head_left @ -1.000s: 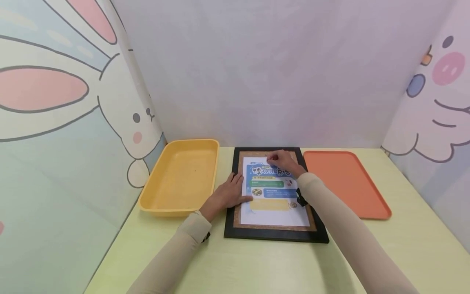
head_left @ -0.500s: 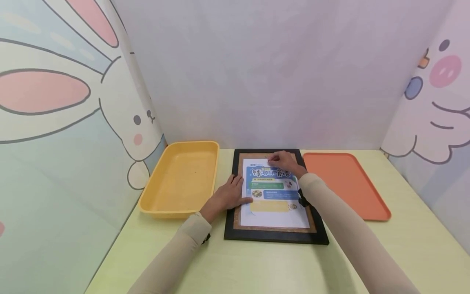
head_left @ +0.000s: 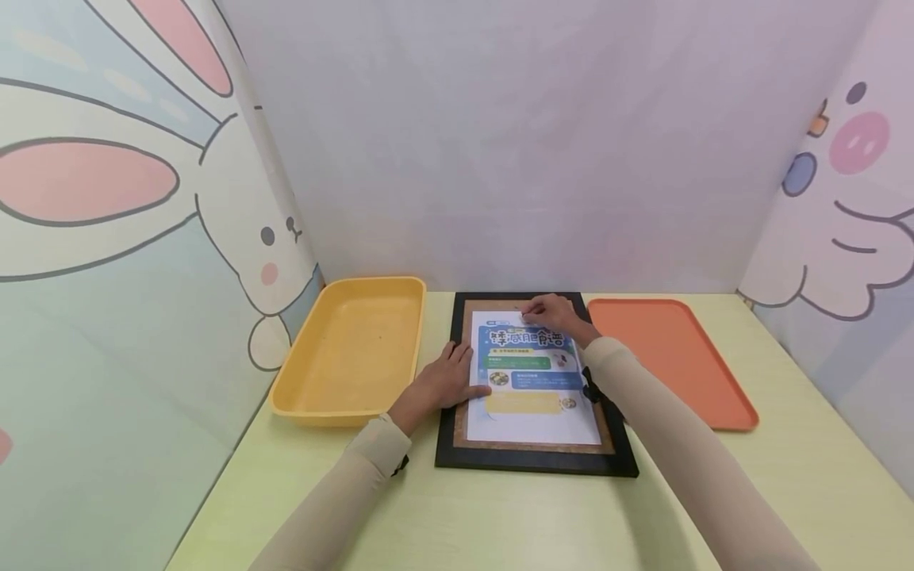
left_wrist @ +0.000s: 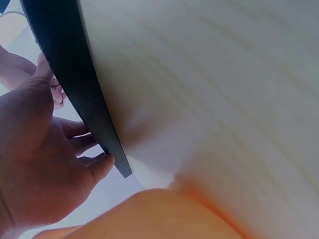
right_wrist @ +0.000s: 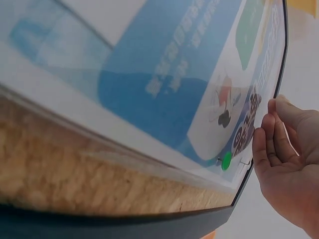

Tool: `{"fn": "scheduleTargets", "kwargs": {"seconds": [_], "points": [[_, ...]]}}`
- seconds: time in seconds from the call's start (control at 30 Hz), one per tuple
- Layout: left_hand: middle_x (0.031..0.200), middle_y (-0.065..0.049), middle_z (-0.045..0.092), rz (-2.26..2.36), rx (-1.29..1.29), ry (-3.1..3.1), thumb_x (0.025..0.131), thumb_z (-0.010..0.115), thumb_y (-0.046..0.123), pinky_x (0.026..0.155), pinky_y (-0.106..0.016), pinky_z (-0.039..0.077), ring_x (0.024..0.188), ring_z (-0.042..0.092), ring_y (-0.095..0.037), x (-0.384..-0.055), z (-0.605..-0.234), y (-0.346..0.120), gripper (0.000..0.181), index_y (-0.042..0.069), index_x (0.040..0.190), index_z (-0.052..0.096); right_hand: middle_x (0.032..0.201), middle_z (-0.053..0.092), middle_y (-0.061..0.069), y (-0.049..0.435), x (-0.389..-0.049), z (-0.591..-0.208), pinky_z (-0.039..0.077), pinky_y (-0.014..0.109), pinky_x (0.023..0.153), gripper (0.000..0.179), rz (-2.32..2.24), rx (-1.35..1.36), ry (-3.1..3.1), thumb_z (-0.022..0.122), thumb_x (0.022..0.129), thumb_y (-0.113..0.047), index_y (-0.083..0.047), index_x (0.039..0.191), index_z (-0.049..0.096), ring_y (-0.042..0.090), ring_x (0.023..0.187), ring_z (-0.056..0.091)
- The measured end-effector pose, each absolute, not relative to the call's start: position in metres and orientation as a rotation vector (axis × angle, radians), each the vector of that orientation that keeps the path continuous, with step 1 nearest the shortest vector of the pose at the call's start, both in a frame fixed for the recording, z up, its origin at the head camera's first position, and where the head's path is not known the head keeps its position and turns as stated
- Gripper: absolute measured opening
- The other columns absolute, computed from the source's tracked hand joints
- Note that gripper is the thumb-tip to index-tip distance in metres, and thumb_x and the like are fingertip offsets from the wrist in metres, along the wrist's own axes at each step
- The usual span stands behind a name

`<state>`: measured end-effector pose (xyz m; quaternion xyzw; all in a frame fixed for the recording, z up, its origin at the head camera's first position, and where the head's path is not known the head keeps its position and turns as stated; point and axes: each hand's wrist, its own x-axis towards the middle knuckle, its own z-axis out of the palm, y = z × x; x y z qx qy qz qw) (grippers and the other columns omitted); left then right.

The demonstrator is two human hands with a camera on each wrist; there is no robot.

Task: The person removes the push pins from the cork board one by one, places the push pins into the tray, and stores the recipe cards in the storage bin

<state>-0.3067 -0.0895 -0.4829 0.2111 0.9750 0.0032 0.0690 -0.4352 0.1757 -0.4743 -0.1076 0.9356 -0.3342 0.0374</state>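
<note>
A printed poster point(head_left: 531, 427) in blue, green and yellow lies on a black-framed corkboard point(head_left: 460, 424). My left hand point(head_left: 446, 377) rests on the board's left edge, fingers on the frame and thumb reaching onto the poster. In the left wrist view, those fingertips meet the black frame point(left_wrist: 82, 74). My right hand point(head_left: 555, 314) is at the poster's top edge, its thumb and fingers pinching a small dark thing, mostly hidden by the fingertips; I cannot tell its kind. A green push pin point(right_wrist: 227, 161) stands in the poster's corner near the right hand point(right_wrist: 289, 154).
A yellow tray point(head_left: 350, 349) stands left of the board, close to it. On the right, partly behind the right forearm, lies a flat orange tray point(head_left: 657, 341). The pale wooden table point(head_left: 500, 515) runs back to a curtain-like wall with cartoon side panels.
The head view has tilted slightly, so the scene sits a little lower. Both hands stay at nearly the same places on the board and poster.
</note>
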Motion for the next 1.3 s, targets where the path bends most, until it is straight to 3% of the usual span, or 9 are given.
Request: {"fn": "scheduleTargets", "kwargs": {"seconds": [0.87, 1.3], "points": [[0.170, -0.014, 0.026, 0.048, 0.675, 2.939, 0.097, 0.052, 0.073, 0.119, -0.048, 0.037, 0.156, 0.023, -0.038, -0.304, -0.480, -0.091, 0.100, 0.001, 0.162, 0.029, 0.125, 0.069, 0.023, 0.230, -0.434, -0.459, 0.053, 0.053, 0.099, 0.025, -1.032, -0.333, 2.912, 0.065, 0.103, -0.011, 0.001, 0.123, 0.073, 0.038, 0.114, 0.063], [0.170, -0.014, 0.026, 0.046, 0.679, 2.944, 0.096, 0.053, 0.072, 0.118, -0.049, 0.038, 0.156, 0.024, -0.037, -0.306, -0.481, -0.092, 0.100, 0.001, 0.162, 0.029, 0.121, 0.069, 0.025, 0.256, -0.430, -0.456, 0.054, 0.054, 0.097, 0.022, -1.040, -0.349, 2.964, 0.066, 0.102, -0.008, 0.004, 0.119, 0.073, 0.039, 0.108, 0.063]]}}
